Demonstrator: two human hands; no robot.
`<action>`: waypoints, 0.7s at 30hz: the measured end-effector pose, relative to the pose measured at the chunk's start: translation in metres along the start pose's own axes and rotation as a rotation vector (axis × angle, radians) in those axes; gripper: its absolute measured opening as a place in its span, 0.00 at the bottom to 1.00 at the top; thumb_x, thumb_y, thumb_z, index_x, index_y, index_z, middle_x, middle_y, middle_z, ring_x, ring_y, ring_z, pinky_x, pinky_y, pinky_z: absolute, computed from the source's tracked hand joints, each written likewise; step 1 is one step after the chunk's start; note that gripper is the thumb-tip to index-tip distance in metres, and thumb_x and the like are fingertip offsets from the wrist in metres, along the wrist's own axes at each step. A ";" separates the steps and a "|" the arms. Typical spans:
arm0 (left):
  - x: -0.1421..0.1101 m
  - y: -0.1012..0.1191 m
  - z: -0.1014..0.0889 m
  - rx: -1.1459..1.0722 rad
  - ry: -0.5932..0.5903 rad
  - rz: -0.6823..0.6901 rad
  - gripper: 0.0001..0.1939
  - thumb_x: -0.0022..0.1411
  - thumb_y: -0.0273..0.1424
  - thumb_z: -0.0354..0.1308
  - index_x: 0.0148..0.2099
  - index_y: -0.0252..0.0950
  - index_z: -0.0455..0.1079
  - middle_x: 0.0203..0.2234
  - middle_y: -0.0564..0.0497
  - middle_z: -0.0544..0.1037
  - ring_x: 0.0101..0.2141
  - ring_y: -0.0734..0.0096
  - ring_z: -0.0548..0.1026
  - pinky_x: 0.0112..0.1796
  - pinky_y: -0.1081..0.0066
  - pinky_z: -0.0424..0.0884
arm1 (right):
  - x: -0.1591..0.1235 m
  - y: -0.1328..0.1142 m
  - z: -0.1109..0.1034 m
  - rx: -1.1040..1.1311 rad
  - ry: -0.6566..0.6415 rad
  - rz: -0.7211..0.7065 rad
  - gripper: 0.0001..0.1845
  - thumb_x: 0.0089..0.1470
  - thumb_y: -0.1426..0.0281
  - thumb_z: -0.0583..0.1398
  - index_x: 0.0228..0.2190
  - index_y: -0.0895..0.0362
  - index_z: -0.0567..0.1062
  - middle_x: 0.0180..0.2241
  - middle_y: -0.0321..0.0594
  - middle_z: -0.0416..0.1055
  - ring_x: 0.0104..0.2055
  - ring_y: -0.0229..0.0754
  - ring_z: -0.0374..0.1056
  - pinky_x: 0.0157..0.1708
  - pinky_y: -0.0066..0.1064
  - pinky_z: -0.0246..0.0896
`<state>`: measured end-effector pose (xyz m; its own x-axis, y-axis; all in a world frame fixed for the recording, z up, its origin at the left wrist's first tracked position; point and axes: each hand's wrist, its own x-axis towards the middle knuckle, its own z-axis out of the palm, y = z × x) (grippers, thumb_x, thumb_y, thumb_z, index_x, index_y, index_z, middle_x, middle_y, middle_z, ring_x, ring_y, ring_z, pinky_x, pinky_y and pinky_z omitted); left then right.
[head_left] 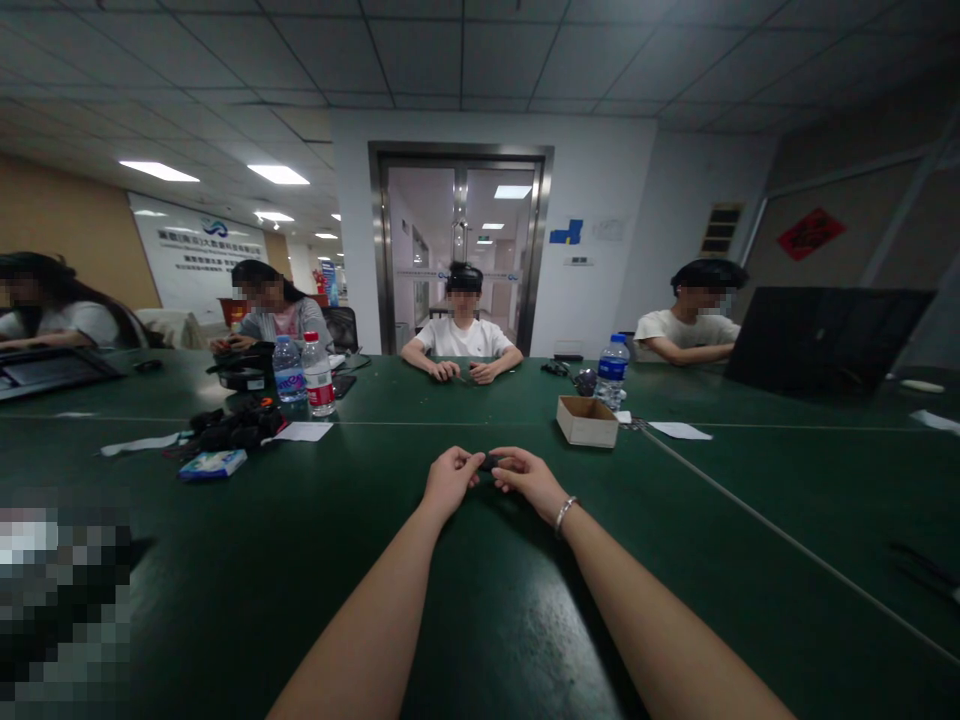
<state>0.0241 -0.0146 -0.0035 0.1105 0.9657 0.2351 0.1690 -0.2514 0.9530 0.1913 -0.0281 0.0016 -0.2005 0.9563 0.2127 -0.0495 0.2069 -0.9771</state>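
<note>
Both my hands meet over the middle of the green table (300, 560). Between them is a small dark object (489, 462), too small to name. My left hand (452, 478) pinches its left side between thumb and fingers. From the right, my right hand (529, 478) grips the other side, its fingers curled in. A silvery bracelet (565, 515) circles my right wrist. Farther right and a little beyond my hands stands an open cardboard box (587, 428).
Two bottles, one red-capped (319, 378), stand at the left near a pile of black gear (236, 425) and a blue-white packet (212, 465). A blue-capped bottle (612, 372) is behind the box. A person (463, 335) sits opposite; others sit left and right. A black monitor (821, 340) is at right.
</note>
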 end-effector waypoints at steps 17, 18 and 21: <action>0.001 -0.002 -0.003 -0.122 -0.079 0.102 0.15 0.50 0.37 0.59 0.38 0.34 0.69 0.32 0.48 0.73 0.30 0.72 0.70 0.27 0.77 0.66 | 0.009 0.010 -0.004 0.068 0.042 0.062 0.23 0.39 0.62 0.67 0.36 0.64 0.72 0.23 0.40 0.71 0.20 0.32 0.64 0.19 0.22 0.58; 0.001 -0.002 -0.003 -0.131 -0.082 0.108 0.15 0.49 0.36 0.60 0.39 0.34 0.69 0.33 0.47 0.73 0.31 0.72 0.70 0.27 0.77 0.66 | 0.009 0.010 -0.004 0.071 0.045 0.066 0.23 0.39 0.63 0.67 0.36 0.64 0.72 0.23 0.40 0.71 0.20 0.32 0.64 0.19 0.21 0.58; 0.001 0.000 -0.003 -0.149 -0.075 0.054 0.19 0.49 0.38 0.60 0.43 0.35 0.67 0.38 0.46 0.72 0.33 0.71 0.71 0.27 0.77 0.66 | 0.010 0.010 -0.003 0.078 0.057 0.075 0.22 0.40 0.64 0.66 0.36 0.64 0.71 0.22 0.41 0.71 0.20 0.32 0.64 0.18 0.21 0.58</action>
<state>0.0210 -0.0133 -0.0023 0.1894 0.9421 0.2768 0.0143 -0.2845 0.9586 0.1922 -0.0162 -0.0063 -0.1508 0.9792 0.1359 -0.1128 0.1195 -0.9864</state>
